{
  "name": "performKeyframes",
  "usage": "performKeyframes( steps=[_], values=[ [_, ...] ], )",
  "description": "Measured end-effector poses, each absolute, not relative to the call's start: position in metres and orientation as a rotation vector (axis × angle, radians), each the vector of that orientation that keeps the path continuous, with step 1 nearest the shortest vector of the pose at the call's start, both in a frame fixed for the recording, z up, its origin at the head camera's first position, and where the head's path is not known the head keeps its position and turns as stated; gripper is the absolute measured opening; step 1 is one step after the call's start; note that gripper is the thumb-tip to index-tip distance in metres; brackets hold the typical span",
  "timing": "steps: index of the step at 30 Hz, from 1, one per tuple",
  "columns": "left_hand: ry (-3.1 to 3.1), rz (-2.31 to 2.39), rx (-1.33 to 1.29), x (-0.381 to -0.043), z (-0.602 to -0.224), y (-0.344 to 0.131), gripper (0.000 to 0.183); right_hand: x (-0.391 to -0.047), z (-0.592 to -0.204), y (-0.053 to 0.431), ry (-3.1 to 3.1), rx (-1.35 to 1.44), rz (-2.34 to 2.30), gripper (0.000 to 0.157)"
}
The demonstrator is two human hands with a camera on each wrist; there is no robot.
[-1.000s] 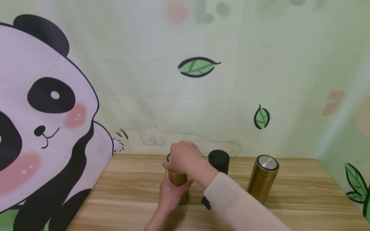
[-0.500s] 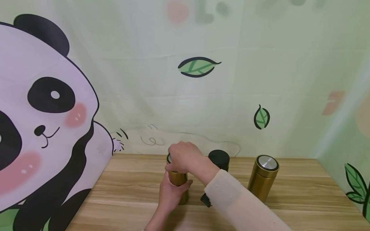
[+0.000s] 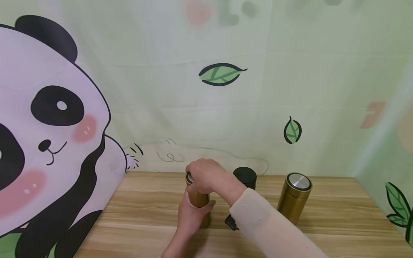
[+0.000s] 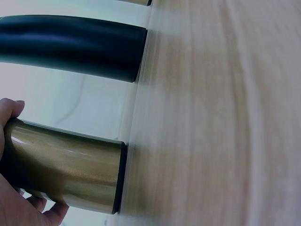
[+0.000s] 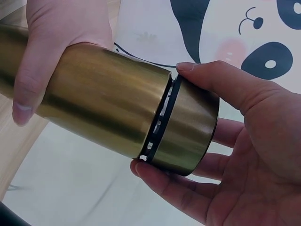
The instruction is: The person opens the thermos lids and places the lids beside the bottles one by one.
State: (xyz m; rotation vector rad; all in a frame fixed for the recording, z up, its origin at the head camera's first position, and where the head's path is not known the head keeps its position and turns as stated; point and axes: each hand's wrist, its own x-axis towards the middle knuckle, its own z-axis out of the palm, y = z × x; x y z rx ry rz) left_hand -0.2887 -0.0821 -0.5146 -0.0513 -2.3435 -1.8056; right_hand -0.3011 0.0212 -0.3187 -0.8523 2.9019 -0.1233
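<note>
A gold thermos (image 3: 198, 200) stands upright on the table at the left. My left hand (image 3: 189, 216) grips its body from the near side, with the thumb across the front. My right hand (image 3: 208, 177) reaches over from the right and holds the lid (image 5: 188, 127) between thumb and fingers. In the right wrist view, a narrow gap with a black ring and pale spots runs between lid and gold body (image 5: 103, 99). The left wrist view shows the base of the same thermos (image 4: 75, 169) against the tabletop. My right hand hides most of the lid's top in the head view.
Behind my right forearm stands a black bottle (image 3: 245, 177), partly covered. A small black piece (image 3: 230, 223) shows beside the sleeve. Farther right is a second gold thermos (image 3: 294, 200) with a silver-topped lid. A panda-print cloth (image 3: 161, 89) backs the wooden table (image 3: 135, 215).
My right hand has turned slightly on the lid; its thumb has shifted a little right and its knuckles left. The left hand and the bottles look unmoved.
</note>
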Motion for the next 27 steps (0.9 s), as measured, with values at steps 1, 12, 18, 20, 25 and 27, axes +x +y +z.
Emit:
performKeyframes(
  steps=[1,12,18,20,25,27],
  values=[
    [-2.339,-1.804,-0.055,-0.289,-0.514,-0.082,0.074,-0.301,-0.319,0.021,2.898,-0.857,-0.125,0.044],
    [-2.337,-1.75,-0.064,-0.289,-0.514,-0.081,0.075,-0.305,-0.321,0.027,2.848,-0.964,-0.152,0.05],
    [-2.342,-1.743,-0.045,-0.289,-0.515,-0.081,0.075,-0.305,-0.323,0.031,2.856,-0.948,-0.16,0.05],
    [-2.337,-1.75,-0.043,-0.289,-0.516,-0.081,0.072,-0.304,-0.324,0.032,2.862,-0.926,-0.171,0.054],
    [-2.326,-1.776,-0.051,-0.289,-0.517,-0.081,0.072,-0.302,-0.324,0.032,2.917,-0.842,-0.181,0.078],
    [-2.328,-1.773,-0.056,-0.289,-0.517,-0.082,0.074,-0.301,-0.324,0.031,2.958,-0.799,-0.193,0.084]
  ],
)
